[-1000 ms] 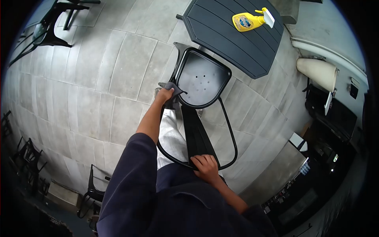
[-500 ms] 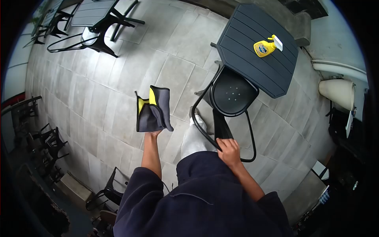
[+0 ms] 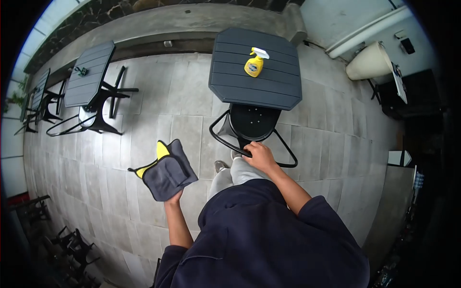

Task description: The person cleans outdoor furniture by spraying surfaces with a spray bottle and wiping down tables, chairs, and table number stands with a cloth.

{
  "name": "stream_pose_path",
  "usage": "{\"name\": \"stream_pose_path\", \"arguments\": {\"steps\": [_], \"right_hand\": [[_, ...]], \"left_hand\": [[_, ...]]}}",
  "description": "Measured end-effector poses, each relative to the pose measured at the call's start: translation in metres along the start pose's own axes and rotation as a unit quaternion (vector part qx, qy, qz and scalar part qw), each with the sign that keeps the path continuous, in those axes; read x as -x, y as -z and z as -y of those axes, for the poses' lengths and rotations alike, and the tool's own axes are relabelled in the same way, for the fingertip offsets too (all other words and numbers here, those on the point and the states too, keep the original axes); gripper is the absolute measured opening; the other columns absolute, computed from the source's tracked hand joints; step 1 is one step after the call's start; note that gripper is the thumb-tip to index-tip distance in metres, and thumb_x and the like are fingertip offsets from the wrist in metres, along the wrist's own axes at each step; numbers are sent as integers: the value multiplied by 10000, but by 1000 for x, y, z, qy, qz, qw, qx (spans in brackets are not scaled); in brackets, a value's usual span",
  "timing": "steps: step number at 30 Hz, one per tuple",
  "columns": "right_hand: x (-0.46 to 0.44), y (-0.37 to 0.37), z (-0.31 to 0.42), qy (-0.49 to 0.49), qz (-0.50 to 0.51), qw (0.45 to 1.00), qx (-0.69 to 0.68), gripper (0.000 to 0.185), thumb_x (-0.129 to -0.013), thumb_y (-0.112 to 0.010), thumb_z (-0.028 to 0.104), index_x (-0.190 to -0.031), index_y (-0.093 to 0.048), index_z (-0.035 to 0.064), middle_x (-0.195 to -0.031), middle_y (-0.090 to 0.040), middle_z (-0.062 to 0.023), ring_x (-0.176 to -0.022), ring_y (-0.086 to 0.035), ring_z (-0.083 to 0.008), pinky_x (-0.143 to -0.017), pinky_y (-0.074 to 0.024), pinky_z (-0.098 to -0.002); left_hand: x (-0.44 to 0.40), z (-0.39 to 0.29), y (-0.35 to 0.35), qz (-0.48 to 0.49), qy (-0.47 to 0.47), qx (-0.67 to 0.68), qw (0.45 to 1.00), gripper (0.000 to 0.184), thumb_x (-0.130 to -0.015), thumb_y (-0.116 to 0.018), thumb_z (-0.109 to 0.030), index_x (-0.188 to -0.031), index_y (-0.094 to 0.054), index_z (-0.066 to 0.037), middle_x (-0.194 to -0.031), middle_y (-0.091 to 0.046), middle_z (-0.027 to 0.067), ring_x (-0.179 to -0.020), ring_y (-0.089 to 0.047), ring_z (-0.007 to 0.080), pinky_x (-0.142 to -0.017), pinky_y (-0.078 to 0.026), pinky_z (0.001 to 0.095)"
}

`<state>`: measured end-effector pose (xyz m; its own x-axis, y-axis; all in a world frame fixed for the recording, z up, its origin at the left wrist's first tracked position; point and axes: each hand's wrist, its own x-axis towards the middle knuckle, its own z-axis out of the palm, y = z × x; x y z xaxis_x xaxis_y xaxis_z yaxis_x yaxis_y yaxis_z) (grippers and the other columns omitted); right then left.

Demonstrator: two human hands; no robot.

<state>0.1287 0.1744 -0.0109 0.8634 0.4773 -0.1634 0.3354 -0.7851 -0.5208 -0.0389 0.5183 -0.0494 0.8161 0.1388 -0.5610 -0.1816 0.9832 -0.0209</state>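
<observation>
Head view: one camera, looking down on both hands over a tiled floor (image 3: 187,129).
Right hand: (image 3: 260,156) just right of centre, fingers curled over the top of the chair's backrest, gripping it.
Chair: (image 3: 254,124) black, centre of the frame, directly above the right hand; its long axis runs up the frame from backrest to seat, and the bench edge hides the seat's far part.
Bench: (image 3: 283,89) dark and slatted, upper centre, beyond the chair.
Spray bottle: (image 3: 253,67) yellow, on the bench, its white head toward the top of the frame, well apart from both hands.
Left hand: (image 3: 175,196) left of centre, beneath the cloth; its fingers are hidden, so whether they spread or pinch cannot be told.
Cloth: (image 3: 165,177) grey with yellow showing, above the left hand and leaning leftward, clear of the chair.
Nearer hand: the right touches the chair; the left is well apart, toward the left of the frame.
</observation>
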Motion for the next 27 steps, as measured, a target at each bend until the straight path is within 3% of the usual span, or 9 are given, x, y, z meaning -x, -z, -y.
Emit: {"name": "stream_pose_path", "arguments": {"steps": [6, 7, 11, 16, 17, 18, 21, 23, 27], "right_hand": [[-25, 31, -10, -166, 144, 949, -224, 521, -864, -707, 430, -1156, -626, 7, -894, -689, -77, -814, -654, -157, -730, -516, -313], [-34, 25, -26, -170, 119, 944, -256, 487, -870, -721, 381, -1174, -618, 15, -804, -683, -57, -783, -641, -130, -737, -510, -283], [-94, 42, -98, -155, -89, 930, -322, 567, -846, -754, 287, -1268, -532, -19, -961, -707, -104, -844, -668, -169, -798, -518, -288], [-33, 97, -75, -517, -15, 809, -280, 708, -833, -580, 681, -1065, -701, 23, -1025, -675, -169, -1058, -625, -247, -921, -471, -367], [10, 40, -157, -584, -42, 791, -180, 719, -813, -627, 659, -1110, -690, 7, -1050, -664, -201, -1133, -597, -314, -965, -446, -424], [22, 55, -98, -721, -126, 678, -70, 978, -730, -733, 641, -1404, -448, -9, -1408, -478, -233, -1362, -397, -342, -1037, -418, -468], [83, 4, -110, -776, -139, 557, -261, 623, -836, -720, 401, -1273, -535, -2, -1160, -625, -210, -1099, -599, -327, -906, -511, -449], [123, -47, -211, -553, -243, 491, -628, 196, -881, -589, 98, -1044, -531, 5, -851, -594, -123, -619, -576, -198, -563, -527, -307], [92, -7, -195, -545, -384, 418, -617, 86, -841, -447, -63, -812, -481, 10, -668, -456, -51, -458, -386, -97, -369, -326, -194]], "left_hand": [[19, -22, 40, 195, -20, -121, 973, 570, -978, -381, -469, -1400, -489, -101, -1466, -472, 73, -1373, -398, 292, -1165, -209, 543], [29, -7, -15, -194, -117, 31, 974, 588, -984, -357, -475, -1418, -464, -92, -1487, -443, 78, -1390, -372, 296, -1169, -184, 553], [38, -20, -50, -214, -188, 74, 956, 577, -992, -367, -451, -1421, -458, -75, -1493, -433, 84, -1399, -358, 303, -1175, -171, 548], [35, -66, -62, -166, -214, 44, 962, 568, -998, -378, -439, -1431, -445, -76, -1500, -423, 83, -1409, -343, 291, -1184, -168, 522], [34, -68, -82, -166, -225, 54, 959, 574, -998, -377, -439, -1441, -431, -78, -1514, -402, 79, -1418, -327, 289, -1185, -156, 526], [36, -70, -89, -172, -239, 67, 953, 580, -998, -375, -440, -1451, -416, -80, -1528, -381, 75, -1427, -312, 287, -1187, -143, 530], [37, -84, -77, -257, -293, 53, 920, 584, -994, -372, -446, -1452, -417, -86, -1523, -391, 70, -1426, -313, 289, -1183, -135, 548], [28, -85, -76, -257, -274, 32, 926, 585, -992, -363, -452, -1449, -424, -91, -1515, -405, 66, -1421, -322, 291, -1178, -134, 562], [16, -81, -55, -236, -216, 38, 947, 582, -994, -345, -457, -1439, -437, -94, -1510, -413, 70, -1409, -343, 294, -1175, -154, 555]]}}
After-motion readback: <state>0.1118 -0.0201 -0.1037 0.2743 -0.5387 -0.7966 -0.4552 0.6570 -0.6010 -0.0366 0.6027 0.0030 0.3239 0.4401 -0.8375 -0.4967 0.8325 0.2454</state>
